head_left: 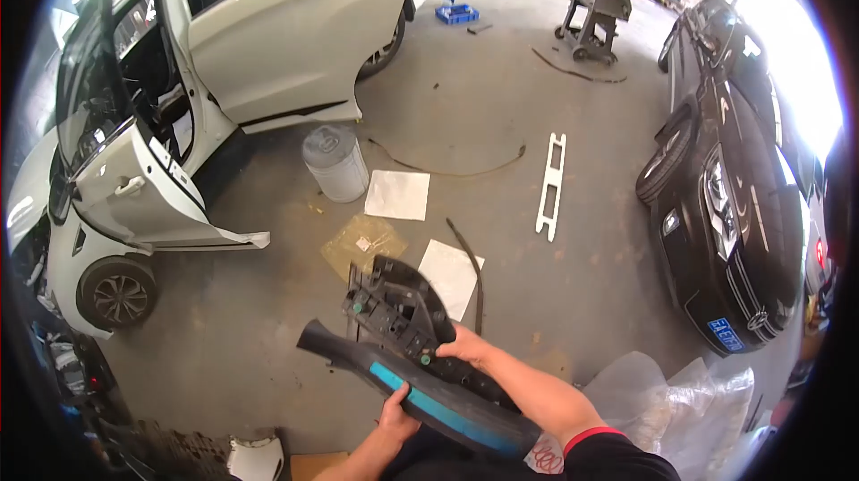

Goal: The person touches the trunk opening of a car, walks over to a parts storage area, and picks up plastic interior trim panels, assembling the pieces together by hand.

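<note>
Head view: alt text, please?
Left hand and right hand hold black trim pieces, the nearer one bearing a blue strip, over a grey workshop floor. A white car, front door open, stands at left; a dark car at right.

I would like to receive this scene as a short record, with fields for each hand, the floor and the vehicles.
Left hand: grips the long black trim piece with a blue strip
Right hand: holds the black plastic part with green clips
Floor: lidded grey bucket, two white sheets, white slotted bar
Vehicle, left of view: white car, front door open
Vehicle, right of view: dark car, blue plate at its front
</note>
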Motion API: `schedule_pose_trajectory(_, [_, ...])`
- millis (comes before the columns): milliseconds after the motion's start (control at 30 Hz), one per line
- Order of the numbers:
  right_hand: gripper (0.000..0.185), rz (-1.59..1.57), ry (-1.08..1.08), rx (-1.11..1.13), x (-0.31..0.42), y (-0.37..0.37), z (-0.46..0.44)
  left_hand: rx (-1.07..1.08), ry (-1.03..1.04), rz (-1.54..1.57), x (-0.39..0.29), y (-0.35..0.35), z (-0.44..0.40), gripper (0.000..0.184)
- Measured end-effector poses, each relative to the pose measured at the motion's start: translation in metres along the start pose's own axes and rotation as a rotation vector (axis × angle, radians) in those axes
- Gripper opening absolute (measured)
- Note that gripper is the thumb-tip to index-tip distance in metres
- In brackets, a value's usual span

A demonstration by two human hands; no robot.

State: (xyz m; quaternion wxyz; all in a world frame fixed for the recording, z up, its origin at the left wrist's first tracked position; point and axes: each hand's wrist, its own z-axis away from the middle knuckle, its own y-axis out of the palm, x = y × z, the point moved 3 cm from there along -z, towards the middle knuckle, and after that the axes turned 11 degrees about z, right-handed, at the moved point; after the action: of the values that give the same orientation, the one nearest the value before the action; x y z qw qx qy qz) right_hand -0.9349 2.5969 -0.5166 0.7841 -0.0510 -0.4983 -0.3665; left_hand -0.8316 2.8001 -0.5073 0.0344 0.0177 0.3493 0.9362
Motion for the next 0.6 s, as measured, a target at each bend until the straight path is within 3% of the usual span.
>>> schedule_pose_trajectory(233, [0.066,-0.052,-0.036,-0.212,0.098,-0.061,-0.050,-0.018,-0.069,-0.084,-0.064,0.116,-0.071,0.052])
schedule_pose_trajectory(400, [0.067,-0.094,-0.035,-0.190,0.151,-0.121,-0.106,-0.078,-0.080,-0.050,-0.084,0.180,-0.141,0.053])
schedule_pose_trajectory(467, [0.062,-0.170,0.096,-0.122,0.163,-0.140,-0.129,-0.108,-0.049,-0.020,-0.087,0.194,-0.159,0.053])
schedule_pose_trajectory(533, [0.058,-0.010,0.044,-0.075,0.164,-0.172,-0.166,-0.140,-0.118,0.046,-0.094,0.219,-0.186,0.054])
schedule_pose_trajectory(600, [0.054,-0.114,0.052,-0.084,0.168,-0.191,-0.213,-0.120,-0.024,0.058,-0.110,0.251,-0.207,0.053])
